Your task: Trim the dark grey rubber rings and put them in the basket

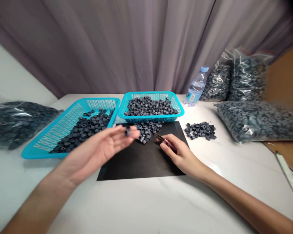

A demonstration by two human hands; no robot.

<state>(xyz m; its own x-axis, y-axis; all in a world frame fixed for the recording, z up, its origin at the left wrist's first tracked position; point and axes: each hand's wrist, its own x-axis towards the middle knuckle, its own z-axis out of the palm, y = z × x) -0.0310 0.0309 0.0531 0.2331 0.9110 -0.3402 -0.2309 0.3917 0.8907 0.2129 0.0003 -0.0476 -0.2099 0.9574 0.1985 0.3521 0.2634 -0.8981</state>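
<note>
My left hand [100, 149] is turned palm up over the left part of the black mat [146, 162], slightly blurred. On its fingers rests a small grey plastic ring-shaped piece [127, 131]. My right hand [178, 154], over the mat's right side, is closed round a small tool [169, 144] with a dark red handle and a narrow dark tip; its exact kind is unclear. The tip points left, close to a heap of grey plastic pieces [146, 131] at the mat's back edge. Part of that heap is hidden behind my left fingertips.
Two turquoise baskets [34, 152] [151, 118] hold many grey pieces. A loose pile [201, 130] lies right of the mat. A water bottle [197, 87] stands behind. Filled clear bags sit at left [19, 120] and right [261, 120], with more upright bags [249, 78] at back right.
</note>
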